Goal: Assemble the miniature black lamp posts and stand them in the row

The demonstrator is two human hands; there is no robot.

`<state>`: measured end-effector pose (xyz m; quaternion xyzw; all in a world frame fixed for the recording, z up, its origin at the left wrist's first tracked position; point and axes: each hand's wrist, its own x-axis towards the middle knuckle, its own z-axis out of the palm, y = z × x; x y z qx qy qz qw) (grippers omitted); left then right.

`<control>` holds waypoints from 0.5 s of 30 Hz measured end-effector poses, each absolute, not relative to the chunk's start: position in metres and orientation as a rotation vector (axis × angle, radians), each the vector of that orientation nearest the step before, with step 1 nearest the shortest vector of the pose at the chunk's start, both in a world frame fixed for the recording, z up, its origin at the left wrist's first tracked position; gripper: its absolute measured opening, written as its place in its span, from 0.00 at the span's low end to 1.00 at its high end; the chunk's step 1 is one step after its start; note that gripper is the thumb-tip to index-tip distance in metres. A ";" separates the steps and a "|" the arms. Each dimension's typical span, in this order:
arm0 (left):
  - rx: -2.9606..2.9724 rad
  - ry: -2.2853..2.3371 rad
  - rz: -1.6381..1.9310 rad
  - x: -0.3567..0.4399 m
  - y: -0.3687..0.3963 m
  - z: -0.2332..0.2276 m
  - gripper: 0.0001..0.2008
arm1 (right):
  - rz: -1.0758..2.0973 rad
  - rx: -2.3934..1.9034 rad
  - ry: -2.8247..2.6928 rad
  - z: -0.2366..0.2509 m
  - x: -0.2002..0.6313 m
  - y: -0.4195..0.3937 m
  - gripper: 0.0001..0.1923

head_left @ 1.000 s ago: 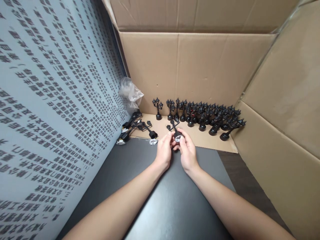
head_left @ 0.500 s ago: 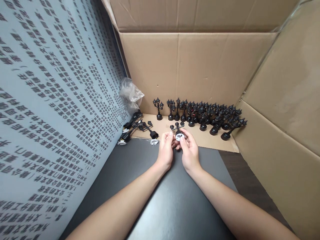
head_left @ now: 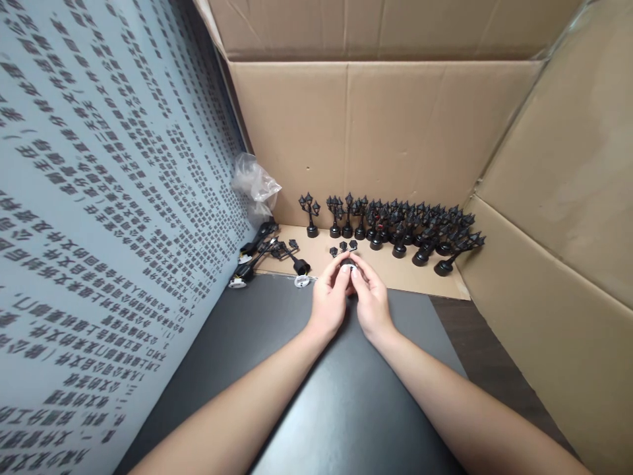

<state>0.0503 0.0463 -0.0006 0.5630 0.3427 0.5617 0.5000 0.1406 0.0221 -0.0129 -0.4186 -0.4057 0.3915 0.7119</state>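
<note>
Both hands, left hand (head_left: 330, 300) and right hand (head_left: 372, 300), pinch one mini lamp post (head_left: 346, 257) closed-grip by its base, just in front of the standing row of lamps (head_left: 395, 231), to steady it.

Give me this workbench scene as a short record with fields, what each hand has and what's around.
Left hand: closed on the base of a small black lamp post
Right hand: closed on the same base
Behind: row of standing lamp posts on cardboard
Left side: loose lamp posts, plastic bag, printed panel
Surface: dark mat

Dark table (head_left: 341, 409) with cardboard sheet (head_left: 380, 267), standing lamp-post miniatures (head_left: 410, 231), loose parts (head_left: 270, 254).
</note>
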 end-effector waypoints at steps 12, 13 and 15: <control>1.420 0.845 1.335 0.050 0.048 -0.009 0.20 | 0.877 -0.959 -0.856 -0.016 0.141 0.024 0.21; 1.424 0.850 1.329 0.050 0.048 -0.009 0.20 | 0.884 -0.962 -0.848 -0.016 0.142 0.024 0.21; 1.425 0.858 1.321 0.049 0.048 -0.010 0.20 | 0.900 -0.961 -0.835 -0.016 0.142 0.024 0.22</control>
